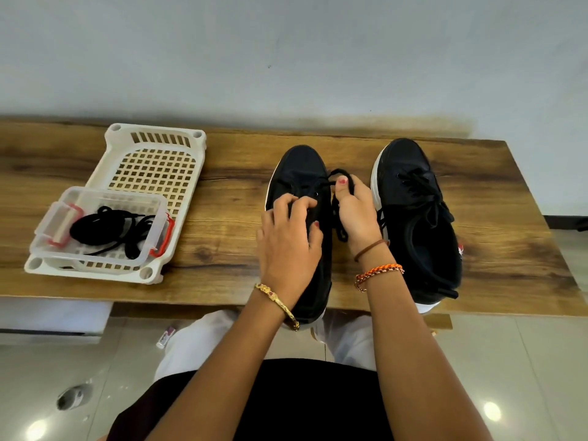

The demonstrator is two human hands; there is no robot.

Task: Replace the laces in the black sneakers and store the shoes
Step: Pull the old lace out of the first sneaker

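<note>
Two black sneakers with white soles stand on the wooden table (222, 224), toes pointing away from me. My left hand (288, 237) lies on top of the left sneaker (300, 168), its fingers curled into the eyelet area. My right hand (356, 211) grips a black lace (342, 175) beside that shoe; the lace runs from an eyelet over my thumb and hangs below my palm. The right sneaker (420, 224) stands laced, apart from both hands.
At the left of the table sits a white slatted basket (152, 160). In its near end rests a clear plastic box (101, 224) with red clips, holding a coil of black laces (108, 229). The table's front edge runs just before my lap.
</note>
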